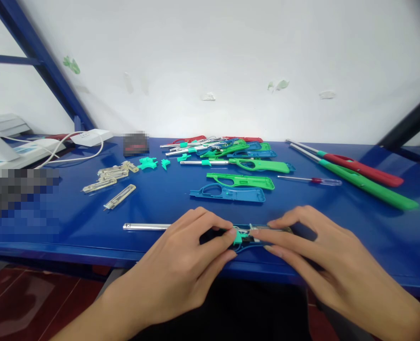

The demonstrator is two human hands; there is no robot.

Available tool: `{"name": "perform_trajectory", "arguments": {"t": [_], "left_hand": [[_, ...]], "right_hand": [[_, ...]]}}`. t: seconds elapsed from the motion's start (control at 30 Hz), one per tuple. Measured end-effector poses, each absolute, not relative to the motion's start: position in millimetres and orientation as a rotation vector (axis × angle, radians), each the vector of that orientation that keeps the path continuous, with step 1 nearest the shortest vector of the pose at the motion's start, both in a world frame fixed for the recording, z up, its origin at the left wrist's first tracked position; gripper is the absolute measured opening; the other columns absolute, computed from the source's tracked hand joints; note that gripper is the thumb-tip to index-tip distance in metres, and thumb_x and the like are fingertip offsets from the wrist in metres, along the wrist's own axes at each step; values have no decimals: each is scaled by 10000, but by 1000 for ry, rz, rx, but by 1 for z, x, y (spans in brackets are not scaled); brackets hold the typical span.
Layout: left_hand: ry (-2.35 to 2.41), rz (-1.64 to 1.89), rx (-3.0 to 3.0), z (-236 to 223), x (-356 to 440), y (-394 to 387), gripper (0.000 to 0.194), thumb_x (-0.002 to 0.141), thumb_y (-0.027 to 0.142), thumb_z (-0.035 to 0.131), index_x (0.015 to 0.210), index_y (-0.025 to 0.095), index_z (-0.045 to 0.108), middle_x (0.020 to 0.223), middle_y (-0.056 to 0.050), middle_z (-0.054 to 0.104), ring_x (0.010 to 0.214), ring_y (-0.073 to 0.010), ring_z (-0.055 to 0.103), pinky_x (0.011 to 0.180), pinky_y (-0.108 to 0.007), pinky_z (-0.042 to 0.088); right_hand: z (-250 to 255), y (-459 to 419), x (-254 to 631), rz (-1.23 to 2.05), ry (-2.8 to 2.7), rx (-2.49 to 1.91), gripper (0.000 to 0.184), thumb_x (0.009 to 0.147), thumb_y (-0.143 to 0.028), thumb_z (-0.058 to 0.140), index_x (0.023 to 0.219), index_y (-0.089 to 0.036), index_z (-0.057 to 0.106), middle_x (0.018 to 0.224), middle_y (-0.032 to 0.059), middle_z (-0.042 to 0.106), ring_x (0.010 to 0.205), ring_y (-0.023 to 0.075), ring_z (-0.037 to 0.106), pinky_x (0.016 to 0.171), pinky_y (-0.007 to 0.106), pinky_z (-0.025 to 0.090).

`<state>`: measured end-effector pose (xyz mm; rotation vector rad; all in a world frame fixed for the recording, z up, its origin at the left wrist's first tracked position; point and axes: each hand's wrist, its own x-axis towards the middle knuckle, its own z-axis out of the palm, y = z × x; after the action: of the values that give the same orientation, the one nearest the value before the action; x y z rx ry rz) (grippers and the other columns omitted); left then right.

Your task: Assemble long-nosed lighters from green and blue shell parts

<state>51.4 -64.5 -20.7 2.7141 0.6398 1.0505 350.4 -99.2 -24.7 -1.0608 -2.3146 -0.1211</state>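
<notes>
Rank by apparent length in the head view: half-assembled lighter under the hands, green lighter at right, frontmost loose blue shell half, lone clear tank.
Longest to shortest:
1. Half-assembled lighter, partly covered, nearest the camera
2. Green lighter
3. Blue shell half
4. Clear tank

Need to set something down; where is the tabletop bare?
Bare: between the lone translucent case and front blue shell; between the right hand and whole green lighter. Crowded: the back parts pile and open lighter at the left hand.
</notes>
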Motion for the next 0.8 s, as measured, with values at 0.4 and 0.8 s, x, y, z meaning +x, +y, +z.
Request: {"name": "perform_trajectory", "arguments": {"t": [0.4,0.8], "left_hand": [[642,1039,2714,-21,51,-65,144,1156,87,651,1244,136,755,1196,-99,770,1037,-205,691,951,-379,622],[639,1032,2710,-21,51,-64,159,1157,89,645,1255,145,757,1207,-108,778,1034,-214,703,934,-389,631]], "right_hand": [[-27,-99,352,-141,-2314,-1057,382,1187,-280,601,1486,-419,794,1141,50,800,966,204,797,788,312,654],[-24,-98,353,-113,-2312,-1044,423,1167,-254,604,1490,-435,809,1135,59,820,942,215,812,768,312,659]]}}
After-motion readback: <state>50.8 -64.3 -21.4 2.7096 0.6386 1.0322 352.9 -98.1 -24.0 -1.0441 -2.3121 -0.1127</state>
